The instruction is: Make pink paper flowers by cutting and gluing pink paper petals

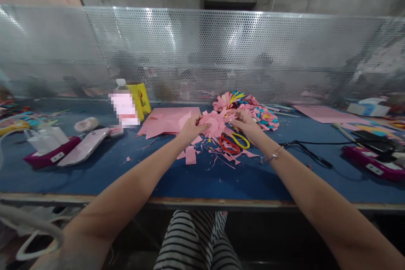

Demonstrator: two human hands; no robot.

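Note:
A round pink paper flower [215,125] with a fringed, petal-like edge is held up a little above the table. The fingers of my left hand [191,128] pinch its left rim, thumb on top. At its right side my right hand [247,124] has fingers and thumb closed on the paper petals; the exact grip is partly hidden. Just below the flower lie scissors with red and yellow handles [230,144], their blades not visible. Pink paper scraps [190,155] are scattered around them. Finished-looking paper flowers [265,117] in pink, blue and yellow are heaped behind my right hand.
Pink paper sheets [158,120] lie at the left, another pink sheet [325,114] at the right. A bottle [125,109], a yellow box [142,99], a phone [85,147] and purple power strips [370,166] stand around. A black cable [303,152] crosses the right side. A perforated metal screen [177,50] closes the back.

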